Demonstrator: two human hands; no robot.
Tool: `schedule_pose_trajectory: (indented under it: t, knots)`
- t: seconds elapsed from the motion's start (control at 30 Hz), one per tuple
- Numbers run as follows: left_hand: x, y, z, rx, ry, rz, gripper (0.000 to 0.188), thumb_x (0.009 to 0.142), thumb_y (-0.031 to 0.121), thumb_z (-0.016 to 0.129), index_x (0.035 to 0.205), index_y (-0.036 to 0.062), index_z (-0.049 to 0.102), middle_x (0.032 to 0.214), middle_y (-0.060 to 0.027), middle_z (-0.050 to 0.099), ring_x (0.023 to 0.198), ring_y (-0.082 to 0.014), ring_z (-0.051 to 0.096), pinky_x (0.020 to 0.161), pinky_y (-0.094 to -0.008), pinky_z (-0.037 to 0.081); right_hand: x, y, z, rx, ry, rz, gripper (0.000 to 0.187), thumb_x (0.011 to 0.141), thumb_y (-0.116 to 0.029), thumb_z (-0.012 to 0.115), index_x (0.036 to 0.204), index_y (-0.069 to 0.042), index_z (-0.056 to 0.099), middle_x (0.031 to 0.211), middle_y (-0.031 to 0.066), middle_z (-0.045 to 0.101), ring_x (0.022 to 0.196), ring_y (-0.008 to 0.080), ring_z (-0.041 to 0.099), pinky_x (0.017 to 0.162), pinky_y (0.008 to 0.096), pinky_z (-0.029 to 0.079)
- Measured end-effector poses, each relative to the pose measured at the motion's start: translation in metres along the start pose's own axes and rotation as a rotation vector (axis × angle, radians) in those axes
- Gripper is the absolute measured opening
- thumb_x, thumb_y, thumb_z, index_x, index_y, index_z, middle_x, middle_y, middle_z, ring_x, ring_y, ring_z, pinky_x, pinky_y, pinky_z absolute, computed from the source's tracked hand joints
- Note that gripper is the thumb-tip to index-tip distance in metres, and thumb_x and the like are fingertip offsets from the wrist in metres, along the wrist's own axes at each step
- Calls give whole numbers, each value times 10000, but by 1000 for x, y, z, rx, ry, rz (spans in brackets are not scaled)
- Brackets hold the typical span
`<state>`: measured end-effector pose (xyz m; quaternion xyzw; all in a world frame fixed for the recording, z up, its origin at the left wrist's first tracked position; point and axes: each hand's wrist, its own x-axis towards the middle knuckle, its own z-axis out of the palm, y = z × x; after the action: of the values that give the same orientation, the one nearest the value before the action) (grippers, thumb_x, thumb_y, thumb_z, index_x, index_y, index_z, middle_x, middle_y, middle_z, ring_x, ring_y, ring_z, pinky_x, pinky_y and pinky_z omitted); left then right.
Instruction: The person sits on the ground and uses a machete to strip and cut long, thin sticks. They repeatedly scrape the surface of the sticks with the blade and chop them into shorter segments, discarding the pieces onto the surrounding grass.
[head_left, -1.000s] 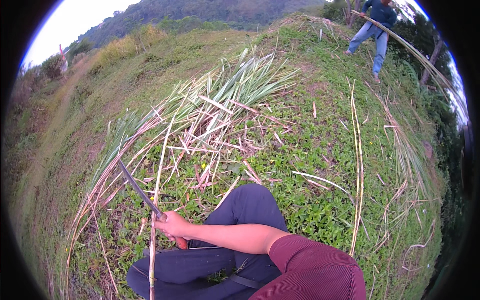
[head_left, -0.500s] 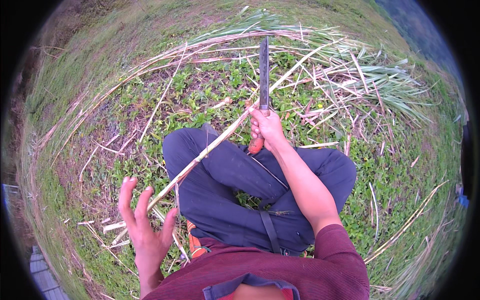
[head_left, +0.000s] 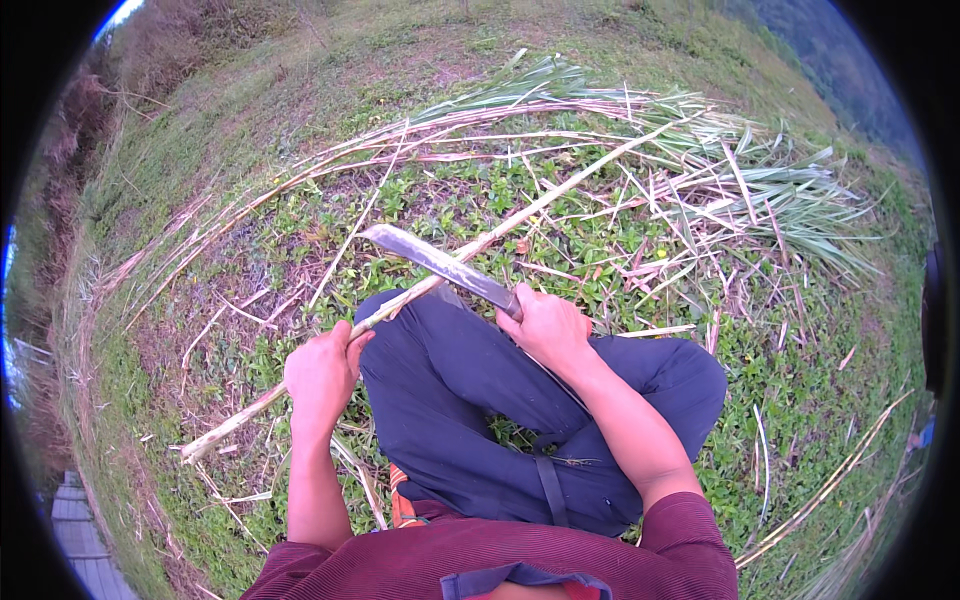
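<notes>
A long pale stalk [head_left: 520, 213] slants from the lower left up toward the leaf pile at the far right. Around its lower part my left hand [head_left: 320, 375] is closed, with the cut end sticking out behind the fist. My right hand [head_left: 550, 325] grips a long knife [head_left: 440, 263], its handle mostly hidden in the fingers. The blade points up and left and crosses the stalk ahead of my left fist, at about the height of my knee. Whether the edge touches the stalk or cuts into it, I cannot tell.
My crossed legs in dark trousers [head_left: 450, 370] lie under the stalk and knife. Ahead, long stalks [head_left: 330, 165] curve across the grass to a heap of green leaves [head_left: 790, 190]. Dry stems [head_left: 830, 480] lie at the right, and grey slats [head_left: 85, 530] show at the lower left.
My left hand went from spread fingers to a grip on the stalk. My right hand let go of the stalk and turned the knife from upright to pointing left across it.
</notes>
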<state>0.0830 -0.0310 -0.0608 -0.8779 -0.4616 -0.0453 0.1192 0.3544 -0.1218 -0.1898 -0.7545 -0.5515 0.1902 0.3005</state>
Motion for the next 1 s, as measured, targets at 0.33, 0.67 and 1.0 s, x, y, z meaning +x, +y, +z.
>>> schedule_pose_trajectory:
  t: [0.33, 0.67, 1.0]
  knots:
    - [-16, -31, -42, -85, -134, -69, 536, 953, 497, 619, 687, 40, 534, 502, -142, 491, 469, -342, 512, 491, -447, 397, 36, 77, -31, 242, 316, 432, 377, 902, -359, 599, 807, 2, 648, 697, 197, 675, 675, 371, 687, 681, 485, 537]
    - [-14, -30, -49, -127, -241, -89, 550, 966, 493, 605, 673, 31, 549, 517, -177, 504, 490, -392, 527, 505, -475, 411, 20, 40, 1, 135, 178, 175, 315, 875, -368, 686, 872, -57, 640, 712, 166, 687, 671, 371, 688, 629, 491, 534]
    - [-25, -37, -47, -45, -166, -82, 535, 959, 502, 612, 686, 47, 546, 487, -144, 482, 450, -350, 509, 472, -448, 394, 26, 64, -13, -24, 225, 219, 291, 867, -322, 699, 883, -35, 653, 734, 191, 693, 734, 380, 706, 712, 493, 560]
